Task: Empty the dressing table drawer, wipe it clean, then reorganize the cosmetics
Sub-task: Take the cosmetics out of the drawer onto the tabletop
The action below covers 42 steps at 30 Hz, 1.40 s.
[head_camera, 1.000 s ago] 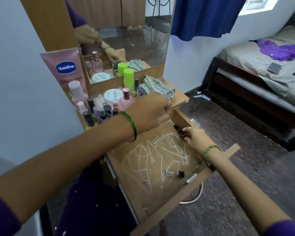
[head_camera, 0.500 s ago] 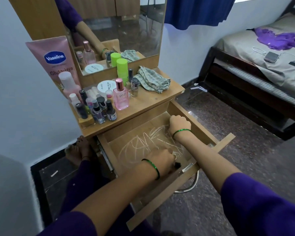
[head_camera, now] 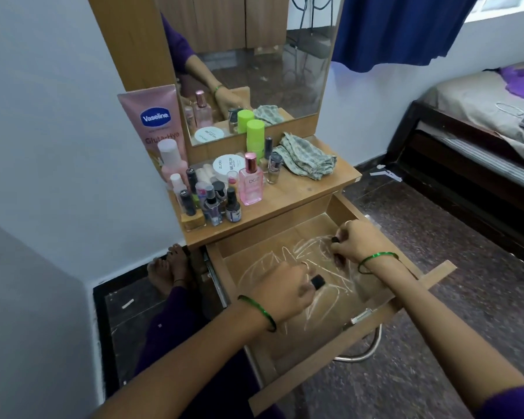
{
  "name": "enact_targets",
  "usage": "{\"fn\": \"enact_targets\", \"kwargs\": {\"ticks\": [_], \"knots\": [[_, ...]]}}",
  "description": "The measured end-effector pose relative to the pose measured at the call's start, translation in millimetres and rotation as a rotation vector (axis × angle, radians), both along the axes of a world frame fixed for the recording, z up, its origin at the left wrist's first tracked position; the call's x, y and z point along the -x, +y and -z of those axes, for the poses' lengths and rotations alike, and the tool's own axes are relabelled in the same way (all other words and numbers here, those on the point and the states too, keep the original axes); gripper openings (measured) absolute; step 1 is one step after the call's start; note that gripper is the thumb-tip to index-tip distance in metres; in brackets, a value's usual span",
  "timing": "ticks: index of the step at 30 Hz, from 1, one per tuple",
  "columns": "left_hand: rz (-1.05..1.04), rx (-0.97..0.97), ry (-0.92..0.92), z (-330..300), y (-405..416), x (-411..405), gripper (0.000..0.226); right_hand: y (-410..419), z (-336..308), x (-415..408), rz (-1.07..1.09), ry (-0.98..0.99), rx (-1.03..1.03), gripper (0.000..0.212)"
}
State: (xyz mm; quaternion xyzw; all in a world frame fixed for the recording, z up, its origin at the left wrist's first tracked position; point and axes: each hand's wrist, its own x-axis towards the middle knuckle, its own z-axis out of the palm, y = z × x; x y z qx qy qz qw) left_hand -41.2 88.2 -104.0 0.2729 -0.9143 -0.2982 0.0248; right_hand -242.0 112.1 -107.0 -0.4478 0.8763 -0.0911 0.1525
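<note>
Wooden drawer (head_camera: 288,385) stands pulled out nearest me, its floor scrawled with white marks. I note both hands inside: left hand (head_camera: 282,293) grips a black-capped vial (head_camera: 316,281), right hand (head_camera: 356,241) pinches another small bottle (head_camera: 335,239). Beyond, cosmetics (head_camera: 221,195) crowd the counter (head_camera: 291,196) beside a checked cloth (head_camera: 307,158).

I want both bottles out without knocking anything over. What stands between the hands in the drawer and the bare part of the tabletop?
Nothing visible. The left hand and right hand each hold a small bottle; the tabletop above the drawer is bare beside the cloth.
</note>
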Motion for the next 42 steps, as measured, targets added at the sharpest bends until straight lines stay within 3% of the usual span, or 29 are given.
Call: {"fn": "enact_targets", "kwargs": {"ticks": [6, 11, 14, 25, 35, 42], "knots": [[-0.028, -0.255, 0.233, -34, -20, -35, 0.044, -10, -47, -9, -0.058, -0.117, 0.261, 0.013], [-0.065, -0.268, 0.319, -56, -31, -52, 0.050, -33, -97, -30, -0.177, -0.170, 0.488, 0.015], [-0.100, -0.180, 0.348, -60, -35, -56, 0.042, -56, -99, -40, -0.203, -0.211, 0.550, 0.013], [-0.186, 0.260, 0.387, -77, -65, -36, 0.028, -88, -88, -58, -0.228, -0.148, 0.479, 0.013], [-0.324, 0.455, 0.160, -83, -87, -8, 0.026, -66, -77, -42, -0.149, -0.184, 0.544, 0.012], [-0.299, 0.549, 0.030, -85, -83, -5, 0.025, -52, -68, -26, -0.113, -0.206, 0.580, 0.006]]}}
